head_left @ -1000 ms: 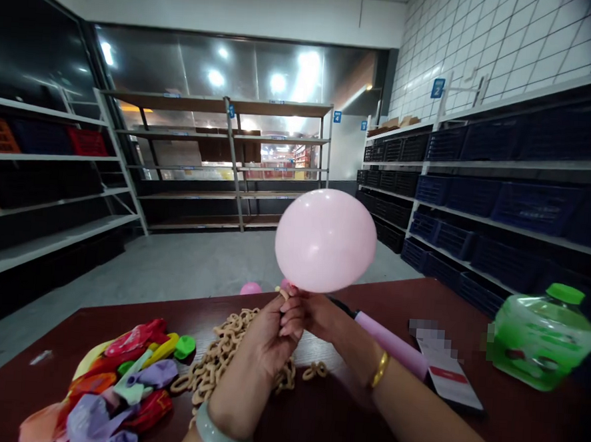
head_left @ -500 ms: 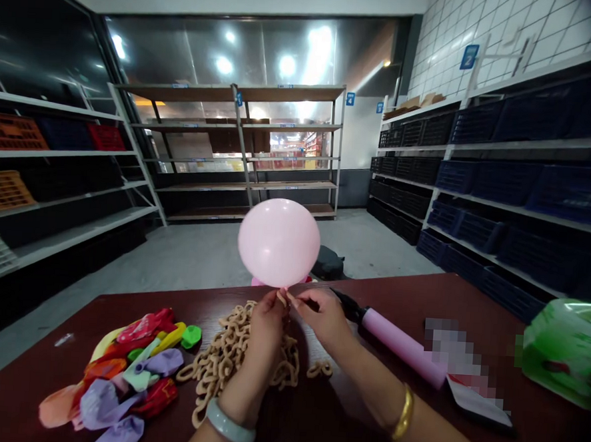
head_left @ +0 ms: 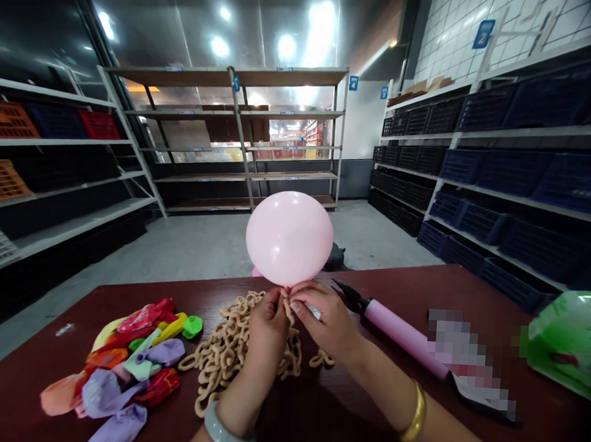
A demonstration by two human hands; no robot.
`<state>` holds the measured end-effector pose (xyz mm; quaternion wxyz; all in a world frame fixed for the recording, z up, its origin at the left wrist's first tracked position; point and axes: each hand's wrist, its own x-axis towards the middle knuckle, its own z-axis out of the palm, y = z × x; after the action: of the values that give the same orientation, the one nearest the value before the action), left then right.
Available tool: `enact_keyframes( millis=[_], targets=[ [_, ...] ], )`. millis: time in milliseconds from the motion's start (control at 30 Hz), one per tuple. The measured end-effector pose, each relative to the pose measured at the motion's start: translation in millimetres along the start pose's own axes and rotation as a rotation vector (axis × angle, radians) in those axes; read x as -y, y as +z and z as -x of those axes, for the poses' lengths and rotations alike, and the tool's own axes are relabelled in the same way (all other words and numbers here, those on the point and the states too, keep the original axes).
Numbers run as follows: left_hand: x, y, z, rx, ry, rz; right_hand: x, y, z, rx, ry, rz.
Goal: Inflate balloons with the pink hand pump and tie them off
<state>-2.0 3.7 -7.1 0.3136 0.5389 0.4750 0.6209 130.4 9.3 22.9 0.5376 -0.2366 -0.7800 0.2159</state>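
A round, inflated pink balloon [head_left: 289, 237] stands upright above the dark red table, its neck down between my hands. My left hand [head_left: 269, 323] is closed, pinching at the neck. From the right, my right hand [head_left: 327, 316] is closed in a pinch against the same spot. A tan fabric loop [head_left: 287, 306] shows between the fingertips just below the balloon; how it sits around the neck is partly hidden. Beneath and behind my left hand lies a pile of similar tan loops [head_left: 225, 340], with a few loose loops [head_left: 322, 359] to the right.
Uninflated balloons [head_left: 109, 393] in several colours lie at the left. A pink hand pump [head_left: 403, 337] with a black nozzle rests at the right, near a blurred item [head_left: 480, 386] and a green plastic pack [head_left: 568, 344]. Shelves with crates [head_left: 476, 219] stand beyond the table.
My right hand has moved in closer to the left, its fingers now at the balloon's neck. The balloon appears slightly larger and further right; the view has tilted down a little.
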Motion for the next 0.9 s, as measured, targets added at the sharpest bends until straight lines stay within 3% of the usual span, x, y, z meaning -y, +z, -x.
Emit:
enact_keyframes(
  millis=[300,467,600,700,900],
  targets=[
    [-8.5,-5.2,4.9,0.017,0.234,-0.417,-0.2,-3.4,-0.1,-0.09,0.134,-0.023],
    [-8.9,-9.3,5.3,0.034,0.374,-0.7,3.5,-5.5,-1.4,-0.081,0.268,0.111],
    [-7.9,-9.6,4.4,0.014,0.406,-0.835,6.8,-6.2,-4.1,-0.01,0.346,0.086],
    [-8.5,-8.6,2.6,0.021,0.384,-0.815,7.8,-4.4,-4.1,0.019,0.278,0.133],
    [-9.6,-6.6,1.0,0.08,0.261,-0.55,4.8,2.4,3.4,-0.081,0.117,0.4]
  ],
)
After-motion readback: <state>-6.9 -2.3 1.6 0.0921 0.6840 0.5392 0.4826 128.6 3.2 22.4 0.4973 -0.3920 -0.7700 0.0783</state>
